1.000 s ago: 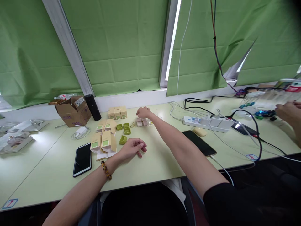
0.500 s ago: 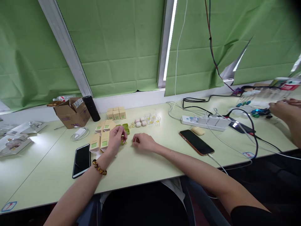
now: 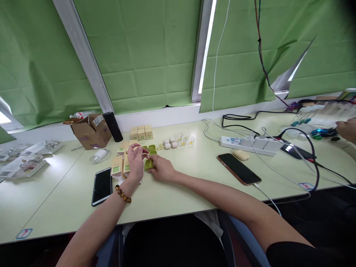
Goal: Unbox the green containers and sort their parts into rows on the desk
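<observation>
A small olive-green box (image 3: pixel 148 164) stands on the table between my hands, its inside facing up. My right hand (image 3: pixel 163 169) has its fingers closed on the right side of this box. Just left of it, my left hand (image 3: pixel 135 163) is raised with bent fingers, thumb and index fingertips meeting above the box; whatever they pinch is too small to make out. More green boxes (image 3: pixel 152 148) sit just beyond. Cream cartons with green labels (image 3: pixel 117 167) are partly hidden by my left hand. Tiny yellow pieces (image 3: pixel 159 147), pale pink blocks (image 3: pixel 170 145) and clear cups (image 3: pixel 184 141) lie farther right.
A black-screened phone (image 3: pixel 102 186) lies left of the cartons, another phone (image 3: pixel 238 168) to the right. Behind are a cardboard box (image 3: pixel 91 134), a black cylinder (image 3: pixel 113 127) and more cartons (image 3: pixel 141 132). A power strip (image 3: pixel 250 145) trails cables. Another person's hand (image 3: pixel 347 129) shows far right.
My right hand has moved left to the small green box, close against my left hand. The left hand's fingers have lifted and opened somewhat. The whole view has shifted slightly.
</observation>
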`<state>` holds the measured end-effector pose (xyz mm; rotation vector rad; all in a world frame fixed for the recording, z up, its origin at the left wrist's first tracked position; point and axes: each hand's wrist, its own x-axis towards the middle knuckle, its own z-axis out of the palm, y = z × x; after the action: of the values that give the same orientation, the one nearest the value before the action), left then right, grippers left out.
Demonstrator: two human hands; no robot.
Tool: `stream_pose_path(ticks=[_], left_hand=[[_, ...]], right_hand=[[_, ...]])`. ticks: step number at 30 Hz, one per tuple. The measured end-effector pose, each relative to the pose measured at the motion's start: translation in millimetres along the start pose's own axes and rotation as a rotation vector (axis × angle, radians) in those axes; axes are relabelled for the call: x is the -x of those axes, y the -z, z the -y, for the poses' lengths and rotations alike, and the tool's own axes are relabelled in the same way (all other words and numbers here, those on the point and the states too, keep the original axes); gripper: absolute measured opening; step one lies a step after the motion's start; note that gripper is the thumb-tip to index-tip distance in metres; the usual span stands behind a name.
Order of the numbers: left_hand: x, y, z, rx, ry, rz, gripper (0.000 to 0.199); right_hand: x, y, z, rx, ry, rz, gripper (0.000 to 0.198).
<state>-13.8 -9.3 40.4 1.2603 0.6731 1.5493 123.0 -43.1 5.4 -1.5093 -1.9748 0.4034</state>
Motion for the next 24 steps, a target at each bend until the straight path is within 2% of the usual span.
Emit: stream_pose_path(ticks=[3, 6, 10, 13, 16, 19, 24], left_hand=[[0, 0, 4, -0.016, -0.057, -0.023, 0.026], [2, -1, 9, -0.048, -0.095, -0.004, 0.028], [12, -6, 11, -0.084, -0.056, 0.171, 0.035], [22, -10, 11, -0.08, -0.019, 0.347, 0.042], [29, -13, 9, -0.082, -0.047, 0.439, 0.044], [32, -14, 8, -0.064, -0.058, 0.462, 0.047], [31, -13, 10, -0.121, -0.098, 0.431, 0.045]], right_hand=[[4, 12, -11, -0.316, 0.063, -0.062, 0.047], [10, 30, -20, -0.601, 0.142, -0.18, 0.044], [17, 51, -24, -0.782, 0.141, -0.346, 0.044], [20, 60, -24, -0.81, 0.151, -0.426, 0.047], [23, 61, -22, -0.766, 0.187, -0.442, 0.045], [26, 57, -19, -0.713, 0.226, -0.433, 0.041], [31, 52, -15, -0.65, 0.225, -0.402, 0.037]])
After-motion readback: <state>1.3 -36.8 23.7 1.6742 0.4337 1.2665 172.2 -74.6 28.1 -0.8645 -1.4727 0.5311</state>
